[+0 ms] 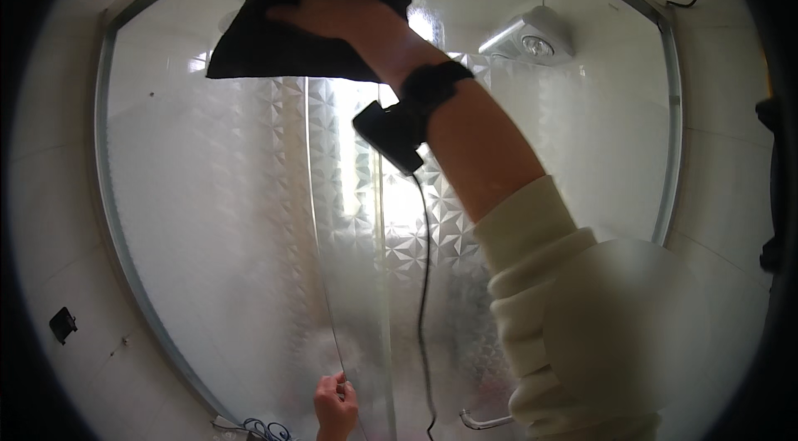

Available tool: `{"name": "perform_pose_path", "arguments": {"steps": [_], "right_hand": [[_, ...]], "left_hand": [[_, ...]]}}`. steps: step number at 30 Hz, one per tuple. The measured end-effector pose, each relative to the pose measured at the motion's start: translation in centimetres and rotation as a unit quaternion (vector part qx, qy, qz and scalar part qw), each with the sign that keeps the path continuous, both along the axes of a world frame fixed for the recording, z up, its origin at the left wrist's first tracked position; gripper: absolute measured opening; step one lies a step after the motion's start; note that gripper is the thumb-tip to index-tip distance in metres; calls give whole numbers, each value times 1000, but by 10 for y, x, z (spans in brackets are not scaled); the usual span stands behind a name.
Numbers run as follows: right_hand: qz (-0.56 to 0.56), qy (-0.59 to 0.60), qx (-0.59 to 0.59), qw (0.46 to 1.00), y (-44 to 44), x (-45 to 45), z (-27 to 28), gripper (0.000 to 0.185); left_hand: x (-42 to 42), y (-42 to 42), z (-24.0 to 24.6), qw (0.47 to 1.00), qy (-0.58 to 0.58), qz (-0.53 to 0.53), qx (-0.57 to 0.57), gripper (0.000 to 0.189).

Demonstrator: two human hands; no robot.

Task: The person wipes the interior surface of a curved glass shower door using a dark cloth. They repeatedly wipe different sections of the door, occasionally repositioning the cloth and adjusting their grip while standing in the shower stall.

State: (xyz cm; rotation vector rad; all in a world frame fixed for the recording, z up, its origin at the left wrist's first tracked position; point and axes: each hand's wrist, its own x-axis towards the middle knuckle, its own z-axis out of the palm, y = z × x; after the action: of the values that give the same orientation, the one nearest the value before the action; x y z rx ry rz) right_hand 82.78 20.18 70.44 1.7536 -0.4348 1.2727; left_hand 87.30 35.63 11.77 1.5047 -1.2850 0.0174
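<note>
A black cloth (249, 51) hangs spread against the upper part of the glass shower door (206, 191). My right hand (333, 4) is raised high and presses on this cloth; its fingertips are dark and hard to make out. Around my right wrist is a black strap with a small black device (389, 135), and a thin cable (426, 291) runs down from it. Low in the view, my left hand (336, 403) pinches the vertical edge of the glass door between thumb and fingers. The lower glass looks misted.
A metal frame (676, 123) surrounds the glass. Behind it are a heater lamp unit (527, 39) and a patterned window (405, 241). A curved metal handle (483, 421) is low on the right. Coiled cable (268, 428) and a black wall fitting (63, 324) are at left.
</note>
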Motion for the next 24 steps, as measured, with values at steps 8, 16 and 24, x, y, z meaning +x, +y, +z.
{"name": "perform_pose_path", "arguments": {"steps": [8,16,24], "right_hand": [[-128,39,-186,973,-24,-194,-22,52],[-303,-135,-267,905,-105,-472,-39,57],[-533,-141,-183,814,-46,-542,-138,19]], "left_hand": [[6,-5,-9,999,14,28,24,25],[12,-17,-12,992,-36,120,-15,18],[45,-14,4,989,-47,141,-6,18]]}}
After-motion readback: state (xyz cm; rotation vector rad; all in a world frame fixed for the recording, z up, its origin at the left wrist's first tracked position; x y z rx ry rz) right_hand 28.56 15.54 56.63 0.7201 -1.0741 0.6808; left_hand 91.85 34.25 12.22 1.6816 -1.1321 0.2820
